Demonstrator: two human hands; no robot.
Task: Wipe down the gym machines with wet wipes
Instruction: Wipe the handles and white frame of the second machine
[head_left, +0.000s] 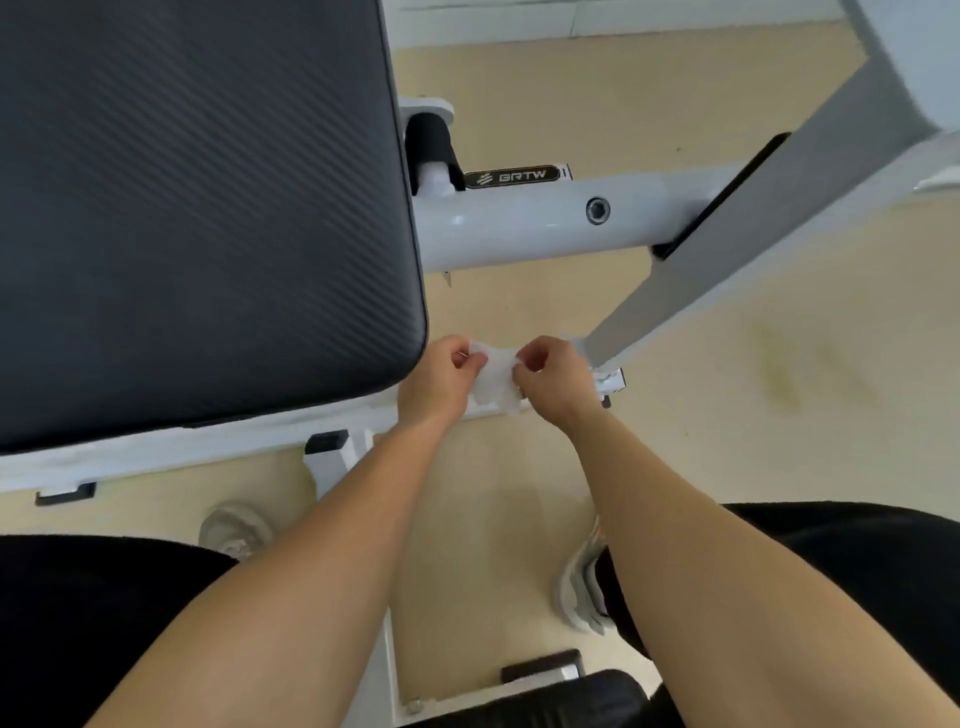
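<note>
Our left hand (441, 382) and right hand (553, 379) each pinch an edge of the wipe (496, 382), stretched between them beside the pad (202, 208). The frame (540, 223) badge (514, 175) reads "BRTW".

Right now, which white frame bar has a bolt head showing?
The round horizontal tube right of the black pad, with a hex bolt in its side. The diagonal beam is flat-faced; the low rail runs under the pad.
</note>
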